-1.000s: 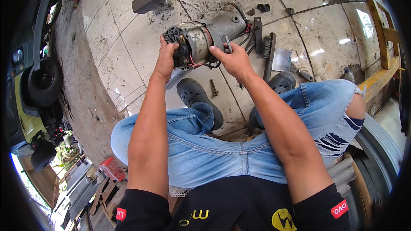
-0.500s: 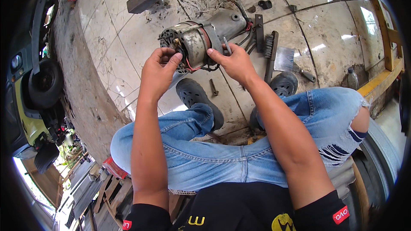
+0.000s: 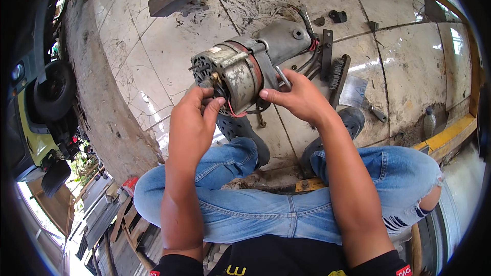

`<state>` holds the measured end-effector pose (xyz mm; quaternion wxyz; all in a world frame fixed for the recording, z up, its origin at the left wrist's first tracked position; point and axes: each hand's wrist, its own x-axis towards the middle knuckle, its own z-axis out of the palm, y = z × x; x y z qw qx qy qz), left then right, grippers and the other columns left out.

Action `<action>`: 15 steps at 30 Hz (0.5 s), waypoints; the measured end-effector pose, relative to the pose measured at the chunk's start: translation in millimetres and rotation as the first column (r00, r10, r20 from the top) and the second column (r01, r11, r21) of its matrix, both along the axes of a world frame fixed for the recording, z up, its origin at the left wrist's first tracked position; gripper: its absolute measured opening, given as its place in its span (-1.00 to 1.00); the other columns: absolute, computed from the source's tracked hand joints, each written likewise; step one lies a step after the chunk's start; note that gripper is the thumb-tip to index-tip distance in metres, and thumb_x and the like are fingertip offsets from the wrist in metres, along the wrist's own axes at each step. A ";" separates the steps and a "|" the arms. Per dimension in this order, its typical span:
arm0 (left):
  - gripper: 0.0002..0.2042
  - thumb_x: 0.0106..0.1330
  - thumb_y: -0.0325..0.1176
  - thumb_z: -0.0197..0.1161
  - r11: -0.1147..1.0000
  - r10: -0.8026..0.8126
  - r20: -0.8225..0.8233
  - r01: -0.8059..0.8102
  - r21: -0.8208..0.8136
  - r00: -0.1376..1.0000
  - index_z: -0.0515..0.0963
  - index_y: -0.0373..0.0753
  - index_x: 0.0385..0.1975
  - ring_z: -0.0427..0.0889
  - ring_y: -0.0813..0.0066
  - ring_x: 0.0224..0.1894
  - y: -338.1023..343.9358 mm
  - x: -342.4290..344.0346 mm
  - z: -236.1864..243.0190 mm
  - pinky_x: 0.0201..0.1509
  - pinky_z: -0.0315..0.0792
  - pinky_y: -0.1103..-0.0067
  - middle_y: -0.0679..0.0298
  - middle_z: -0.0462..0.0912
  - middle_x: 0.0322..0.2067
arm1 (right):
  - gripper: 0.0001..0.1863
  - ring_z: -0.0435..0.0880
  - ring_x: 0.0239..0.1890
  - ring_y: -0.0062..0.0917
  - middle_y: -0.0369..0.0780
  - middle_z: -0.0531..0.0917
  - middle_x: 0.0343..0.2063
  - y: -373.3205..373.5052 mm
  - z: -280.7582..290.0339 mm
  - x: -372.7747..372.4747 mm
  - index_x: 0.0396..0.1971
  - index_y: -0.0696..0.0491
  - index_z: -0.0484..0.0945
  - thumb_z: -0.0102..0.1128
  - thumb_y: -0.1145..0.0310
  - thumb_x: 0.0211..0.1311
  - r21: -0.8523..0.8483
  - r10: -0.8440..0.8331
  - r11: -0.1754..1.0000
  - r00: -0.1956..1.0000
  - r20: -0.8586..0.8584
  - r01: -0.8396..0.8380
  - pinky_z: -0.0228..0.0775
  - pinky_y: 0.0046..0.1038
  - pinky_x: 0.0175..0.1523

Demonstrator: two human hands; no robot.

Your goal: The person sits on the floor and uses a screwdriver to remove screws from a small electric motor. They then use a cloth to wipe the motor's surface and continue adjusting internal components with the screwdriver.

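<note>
A worn, cylindrical electric motor with a grey metal arm-shaped housing lies on the floor before me. My left hand is closed at the motor's slotted end, thumb and fingers beside dark and reddish wires; the exact part they pinch is hidden. My right hand grips the motor's near side, its thumb on the grey flange. A short metal rod stands out by the right fingers; I cannot tell whether it is held or fixed to the motor.
Right of the motor lie a flat drilled bar, a wire brush and a scraper. A plastic bottle stands beside a yellow metal frame. My dark clogs flank the work. A small black part lies farther back.
The whole view has shifted, so the motor, tools and floor sit lower in the picture. Both hands stay at about the same places on the motor.
</note>
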<state>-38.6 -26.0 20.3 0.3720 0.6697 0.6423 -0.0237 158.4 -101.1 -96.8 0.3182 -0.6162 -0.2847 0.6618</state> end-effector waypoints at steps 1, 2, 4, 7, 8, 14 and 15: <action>-0.72 0.34 -0.33 0.29 0.998 -0.048 -0.061 0.051 0.035 0.997 0.55 -0.44 -0.12 0.71 0.11 -0.27 -0.7 2.4 2.4 -0.18 0.52 0.36 -0.06 0.69 -0.29 | -0.32 0.70 -0.15 -0.36 -0.03 0.72 -0.24 0.9 0.9 1.0 -0.03 0.27 0.56 0.51 -0.01 0.05 0.001 0.014 1.000 1.000 -0.002 -0.014 0.49 -0.36 -0.01; -0.72 0.35 -0.33 0.28 0.992 -0.098 -0.121 0.106 0.065 0.988 0.54 -0.44 -0.11 0.69 0.05 -0.25 -1.1 4.9 3.5 -0.17 0.51 0.33 -0.07 0.67 -0.27 | -0.32 0.70 -0.15 -0.36 -0.03 0.72 -0.24 1.5 1.2 2.5 -0.03 0.27 0.56 0.51 0.00 0.04 0.001 0.024 1.000 1.000 -0.002 -0.024 0.49 -0.36 0.00; -0.73 0.37 -0.35 0.24 0.979 -0.169 -0.200 0.188 0.082 0.965 0.48 -0.41 -0.09 0.60 -0.12 -0.18 -2.4 5.5 3.4 -0.12 0.47 0.22 -0.12 0.61 -0.21 | -0.31 0.70 -0.13 -0.35 -0.01 0.72 -0.22 1.6 0.7 1.6 -0.04 0.27 0.55 0.52 0.00 0.03 -0.006 0.020 1.000 1.000 -0.014 -0.020 0.49 -0.35 0.00; -0.75 0.36 -0.36 0.22 0.946 -0.281 -0.294 0.316 0.078 0.914 0.45 -0.38 -0.09 0.58 -0.11 -0.21 -2.5 9.4 2.3 -0.14 0.44 0.18 -0.08 0.60 -0.26 | -0.30 0.72 -0.13 -0.33 0.02 0.72 -0.22 -3.5 -13.5 -1.8 -0.03 0.27 0.53 0.53 0.00 0.02 0.009 0.032 0.999 0.997 0.077 -0.033 0.49 -0.34 -0.02; -0.77 0.36 -0.36 0.21 0.913 -0.336 -0.328 0.391 0.117 0.883 0.43 -0.34 -0.11 0.55 -0.09 -0.26 -3.4 9.5 1.5 -0.19 0.41 0.16 -0.04 0.58 -0.34 | -0.29 0.73 -0.16 -0.31 0.04 0.72 -0.23 1.2 -4.4 2.5 -0.02 0.27 0.52 0.54 0.01 0.01 -0.022 0.050 0.999 0.998 0.031 -0.050 0.50 -0.34 -0.05; -0.79 0.34 -0.34 0.22 0.879 -0.380 -0.407 0.461 0.120 0.830 0.46 -0.30 -0.14 0.52 0.01 -0.34 -1.1 15.1 3.8 -0.27 0.36 0.21 0.05 0.55 -0.42 | -0.31 0.73 -0.25 -0.28 0.00 0.72 -0.33 5.0 2.3 4.1 -0.11 0.24 0.53 0.56 -0.02 -0.02 -0.045 0.066 0.997 0.997 0.043 -0.064 0.50 -0.31 -0.13; -0.79 0.34 -0.35 0.22 0.879 -0.379 -0.402 0.461 0.126 0.833 0.47 -0.30 -0.13 0.52 0.01 -0.34 -0.8 15.5 3.8 -0.27 0.36 0.21 0.05 0.55 -0.42 | -0.32 0.73 -0.26 -0.28 0.00 0.71 -0.34 4.0 1.0 3.6 -0.12 0.24 0.53 0.56 -0.03 -0.03 -0.032 0.068 0.997 0.995 0.073 -0.065 0.49 -0.31 -0.14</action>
